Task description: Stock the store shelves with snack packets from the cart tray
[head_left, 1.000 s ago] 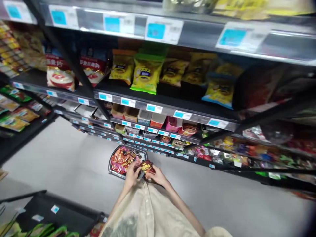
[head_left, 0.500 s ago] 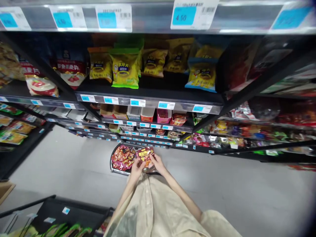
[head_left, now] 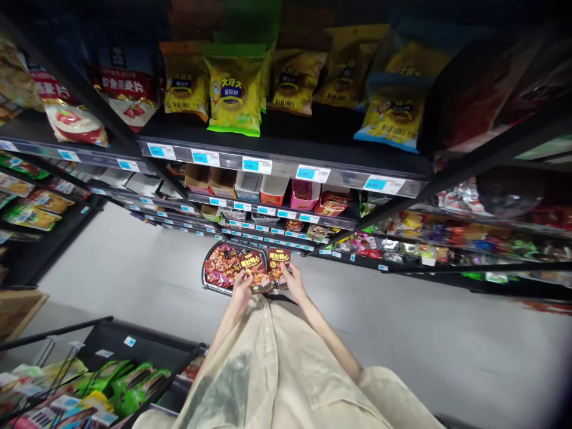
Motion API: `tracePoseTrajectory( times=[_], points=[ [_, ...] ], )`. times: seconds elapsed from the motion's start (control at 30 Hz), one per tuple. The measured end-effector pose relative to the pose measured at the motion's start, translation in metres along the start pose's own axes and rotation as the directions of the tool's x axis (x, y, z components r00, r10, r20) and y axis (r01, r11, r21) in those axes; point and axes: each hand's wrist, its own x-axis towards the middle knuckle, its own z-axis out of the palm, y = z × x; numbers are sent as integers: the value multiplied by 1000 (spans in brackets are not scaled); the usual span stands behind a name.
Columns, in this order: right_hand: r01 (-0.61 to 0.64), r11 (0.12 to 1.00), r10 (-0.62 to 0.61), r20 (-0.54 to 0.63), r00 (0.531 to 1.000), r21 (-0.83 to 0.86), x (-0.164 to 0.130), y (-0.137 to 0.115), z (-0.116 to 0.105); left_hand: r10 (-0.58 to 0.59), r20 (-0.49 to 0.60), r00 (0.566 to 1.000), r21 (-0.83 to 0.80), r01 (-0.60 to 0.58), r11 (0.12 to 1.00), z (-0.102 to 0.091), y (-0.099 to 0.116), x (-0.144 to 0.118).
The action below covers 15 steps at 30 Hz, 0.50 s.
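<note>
My left hand [head_left: 242, 289] grips a dark brown snack packet [head_left: 255, 271] with yellow lettering, its thumb on the front. A matching snack packet [head_left: 277, 263] is pinched in my right hand [head_left: 293, 282], close beside the first, both printed sides facing up. Below them is a black-rimmed basket [head_left: 204, 271], its left part filled with shiny red and purple packets [head_left: 221, 264]. The two held packets cover much of the basket's right side.
Ahead rises a shelf [head_left: 286, 143] with yellow snack bags [head_left: 235, 89] and red-and-white oat bags [head_left: 74, 113]. Open boxes [head_left: 272, 189] line a lower tier. Behind on the left are a display rack [head_left: 129, 357] and a cardboard box [head_left: 20, 310]. Grey floor [head_left: 147, 262] surrounds the basket.
The packets were overlapped in my hands; now they are apart, one in each hand. My right hand has shifted slightly right, and the view has tilted downward.
</note>
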Motion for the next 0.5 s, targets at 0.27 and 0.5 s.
tracePoseTrajectory(
  times=[0.27, 0.5],
  points=[
    [40, 999, -40, 7, 999, -9, 1, 12, 8, 0, 143, 990, 38, -6, 999, 15, -3, -12],
    [103, 994, -100, 98, 990, -32, 2, 1, 8, 15, 229, 973, 170, -55, 984, 10, 3, -13]
  ],
)
